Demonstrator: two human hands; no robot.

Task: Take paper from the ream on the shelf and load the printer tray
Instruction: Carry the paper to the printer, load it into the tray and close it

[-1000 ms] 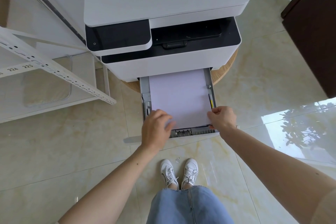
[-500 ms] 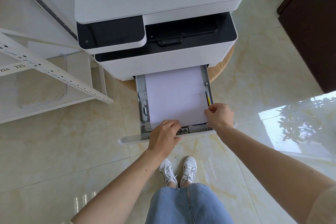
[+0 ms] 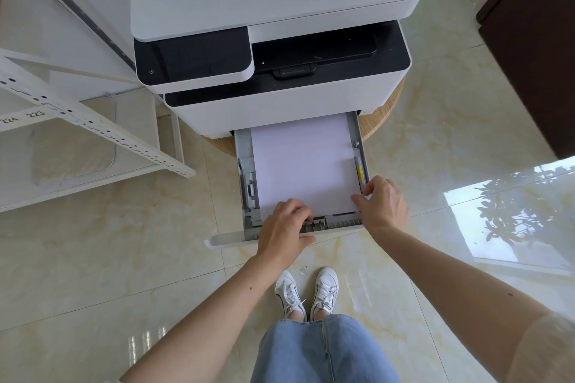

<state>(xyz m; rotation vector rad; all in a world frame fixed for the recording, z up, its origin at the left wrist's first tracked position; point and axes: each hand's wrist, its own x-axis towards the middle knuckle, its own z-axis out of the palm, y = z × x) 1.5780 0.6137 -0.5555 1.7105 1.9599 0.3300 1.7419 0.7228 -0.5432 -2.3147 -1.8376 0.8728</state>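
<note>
A white and black printer (image 3: 280, 40) stands on a round wooden stand. Its grey paper tray (image 3: 245, 196) is pulled out toward me, with a flat stack of white paper (image 3: 303, 165) lying in it. My left hand (image 3: 284, 228) rests on the tray's front end, fingers curled over the grey length guide just below the paper's near edge. My right hand (image 3: 382, 204) is at the tray's front right corner, its fingertips touching the paper's near right corner and the tray's side rail. No ream is in view.
A white metal shelf (image 3: 93, 130) with numbered labels stands at the left, close to the printer. A dark brown cabinet (image 3: 535, 50) is at the upper right. Glossy beige floor tiles surround my white shoes (image 3: 306, 292) just below the tray front.
My left hand has slid off the paper's near edge down to the tray's front guide. My right hand has stayed at the front right corner. The view has shifted slightly.
</note>
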